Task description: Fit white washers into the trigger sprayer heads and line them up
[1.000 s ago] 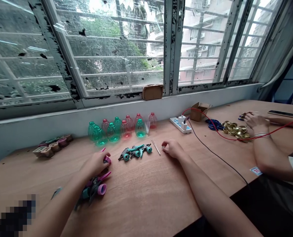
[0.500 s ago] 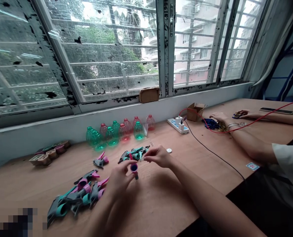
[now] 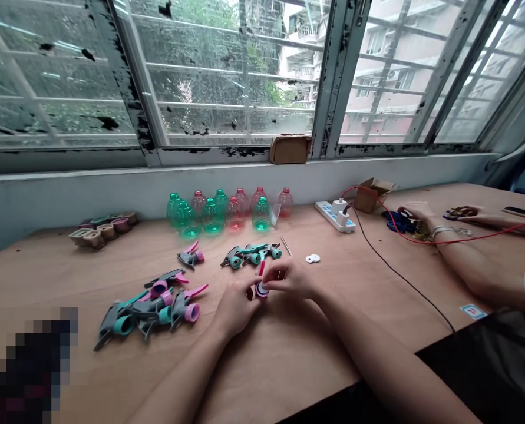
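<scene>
A small round pink plastic cap [image 3: 262, 290] is pinched narrowly between the left hand [image 3: 234, 307] and the right hand [image 3: 289, 280], both grips closing on it from either side. It is held centrally over the wooden surface [image 3: 280, 347], nearer than the teal-and-grey plastic trigger sprayer heads [image 3: 248, 255].

Spray triggers [image 3: 165, 315] look teal, grey and pink.

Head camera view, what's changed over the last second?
Both hands moved to the middle of the table: the left hand came away from the trigger spray heads and, with the right hand, now holds a small round pink-and-dark part. White discs now show on the table. The plastic bottles stayed put.
</scene>
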